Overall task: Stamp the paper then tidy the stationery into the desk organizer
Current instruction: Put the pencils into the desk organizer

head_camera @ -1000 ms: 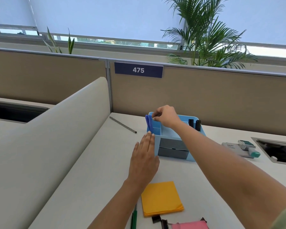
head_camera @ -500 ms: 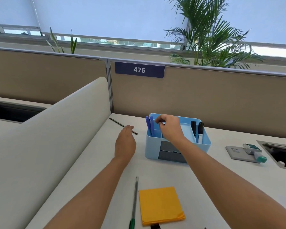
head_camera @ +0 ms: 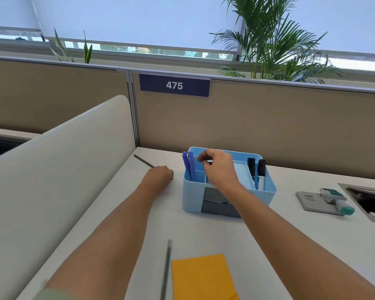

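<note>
- Left hand [head_camera: 158, 177] has advanced since half a second ago, from just short of the thin dark stick [head_camera: 143, 160] to on top of its near end. Its fingers are now curled down round the stick, which lies flat on the white desk [head_camera: 290, 245].
- Right hand [head_camera: 219, 167] stays above the light blue desk organizer [head_camera: 193, 198], over its middle compartment. Its fingers are curled with thumb and fingertip drawn together; I cannot tell whether anything is pinched.
- Two blue pens [head_camera: 187, 164], held by the right hand a second ago, stand free in the organizer's rear left compartment.
- Two black markers [head_camera: 257, 167] stand upright in the right compartment. Grey drawers [head_camera: 217, 202] fill the organizer's front face.
- Stamp [head_camera: 336, 199], white and teal, lies on a grey pad [head_camera: 310, 201] right of centre, well apart from the organizer.
- Orange sticky-note pad [head_camera: 201, 278] lies at bottom centre, with a grey pen [head_camera: 167, 267] just beside its left edge.
- Tan partition [head_camera: 290, 131] behind the desk carries a navy label [head_camera: 174, 85] reading 475.
- Cream divider [head_camera: 63, 169] runs along the left of the frame.
- Palm plant [head_camera: 275, 40] stands at upper right.
</note>
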`<action>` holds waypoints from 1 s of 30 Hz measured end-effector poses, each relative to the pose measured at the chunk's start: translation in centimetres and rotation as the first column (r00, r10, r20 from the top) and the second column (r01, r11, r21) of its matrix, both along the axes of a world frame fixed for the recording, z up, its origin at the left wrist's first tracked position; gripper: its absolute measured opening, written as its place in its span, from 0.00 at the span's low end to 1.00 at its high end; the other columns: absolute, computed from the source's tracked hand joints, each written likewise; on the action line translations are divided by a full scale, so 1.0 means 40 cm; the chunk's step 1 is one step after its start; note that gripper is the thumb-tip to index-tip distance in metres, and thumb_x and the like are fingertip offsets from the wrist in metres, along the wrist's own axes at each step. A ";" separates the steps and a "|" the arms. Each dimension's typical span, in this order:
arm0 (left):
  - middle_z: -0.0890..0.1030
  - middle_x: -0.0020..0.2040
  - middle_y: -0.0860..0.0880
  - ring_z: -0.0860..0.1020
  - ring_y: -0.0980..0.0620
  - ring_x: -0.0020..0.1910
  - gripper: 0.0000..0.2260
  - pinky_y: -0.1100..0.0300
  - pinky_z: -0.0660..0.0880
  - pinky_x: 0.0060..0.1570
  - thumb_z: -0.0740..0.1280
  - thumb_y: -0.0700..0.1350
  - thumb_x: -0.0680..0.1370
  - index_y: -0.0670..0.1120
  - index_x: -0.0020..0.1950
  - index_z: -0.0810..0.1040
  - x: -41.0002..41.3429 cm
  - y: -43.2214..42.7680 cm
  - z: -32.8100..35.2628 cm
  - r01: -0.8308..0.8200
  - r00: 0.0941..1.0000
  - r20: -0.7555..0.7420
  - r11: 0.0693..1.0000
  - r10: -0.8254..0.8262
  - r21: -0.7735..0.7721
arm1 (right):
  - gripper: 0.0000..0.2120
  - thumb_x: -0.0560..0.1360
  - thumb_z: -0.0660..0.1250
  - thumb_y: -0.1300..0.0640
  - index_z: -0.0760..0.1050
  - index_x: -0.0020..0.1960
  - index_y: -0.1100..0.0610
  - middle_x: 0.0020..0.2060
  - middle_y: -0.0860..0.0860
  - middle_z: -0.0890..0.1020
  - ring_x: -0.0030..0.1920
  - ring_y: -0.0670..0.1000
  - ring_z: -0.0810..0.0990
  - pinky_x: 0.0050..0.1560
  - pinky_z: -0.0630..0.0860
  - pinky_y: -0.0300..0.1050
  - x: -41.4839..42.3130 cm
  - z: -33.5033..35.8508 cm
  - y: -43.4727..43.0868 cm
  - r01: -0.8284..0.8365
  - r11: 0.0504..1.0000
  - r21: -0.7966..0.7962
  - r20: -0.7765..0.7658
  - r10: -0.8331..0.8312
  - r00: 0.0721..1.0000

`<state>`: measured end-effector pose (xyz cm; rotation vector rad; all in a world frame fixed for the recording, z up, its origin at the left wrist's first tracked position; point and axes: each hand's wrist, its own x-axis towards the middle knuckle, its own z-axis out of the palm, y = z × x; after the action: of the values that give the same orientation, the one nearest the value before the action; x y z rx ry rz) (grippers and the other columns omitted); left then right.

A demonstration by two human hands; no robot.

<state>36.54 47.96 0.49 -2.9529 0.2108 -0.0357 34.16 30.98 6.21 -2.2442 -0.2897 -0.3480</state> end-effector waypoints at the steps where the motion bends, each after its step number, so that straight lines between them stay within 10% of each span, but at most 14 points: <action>1: 0.77 0.56 0.40 0.77 0.43 0.54 0.11 0.56 0.72 0.50 0.56 0.40 0.80 0.38 0.58 0.74 -0.006 -0.001 0.001 0.028 1.000 0.012 0.999 -0.029 0.031 | 0.12 0.77 0.58 0.68 0.80 0.51 0.62 0.52 0.55 0.82 0.43 0.47 0.76 0.46 0.72 0.38 0.000 0.000 0.000 0.001 1.000 0.003 -0.001 -0.001 1.000; 12: 0.77 0.55 0.42 0.76 0.43 0.53 0.10 0.52 0.74 0.44 0.58 0.36 0.78 0.41 0.58 0.72 -0.067 0.038 0.038 0.109 0.980 0.160 0.993 -0.115 0.048 | 0.10 0.76 0.60 0.67 0.80 0.50 0.62 0.51 0.56 0.83 0.50 0.50 0.79 0.52 0.72 0.35 -0.009 0.013 0.000 -0.007 0.998 0.069 -0.048 0.010 0.999; 18: 0.75 0.25 0.48 0.74 0.46 0.22 0.09 0.63 0.66 0.17 0.70 0.32 0.59 0.43 0.30 0.73 -0.120 0.047 0.147 0.210 0.777 0.620 0.974 -0.111 -0.088 | 0.09 0.76 0.61 0.66 0.80 0.49 0.63 0.47 0.56 0.83 0.44 0.47 0.77 0.47 0.72 0.36 -0.026 0.039 -0.002 -0.002 0.993 0.120 -0.048 0.008 0.999; 25: 0.81 0.35 0.47 0.79 0.49 0.31 0.07 0.60 0.76 0.23 0.61 0.39 0.73 0.42 0.38 0.77 -0.173 -0.028 0.262 0.511 0.502 0.815 0.860 -0.290 -0.008 | 0.06 0.77 0.63 0.61 0.78 0.47 0.60 0.41 0.55 0.82 0.39 0.49 0.80 0.46 0.79 0.40 -0.051 0.127 0.026 -0.018 0.859 0.511 -0.216 0.149 0.965; 30: 0.83 0.41 0.46 0.82 0.48 0.39 0.03 0.56 0.79 0.30 0.68 0.35 0.70 0.42 0.40 0.77 -0.184 -0.061 0.253 0.626 0.464 0.790 0.779 -0.401 0.027 | 0.13 0.78 0.61 0.53 0.76 0.54 0.63 0.37 0.53 0.80 0.36 0.48 0.78 0.37 0.78 0.38 -0.051 0.190 0.026 0.046 0.678 0.734 -0.405 0.383 0.830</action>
<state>29.17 45.51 10.62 -2.6445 1.0334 -1.4857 32.12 32.02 13.82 -1.4089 -0.0420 0.2610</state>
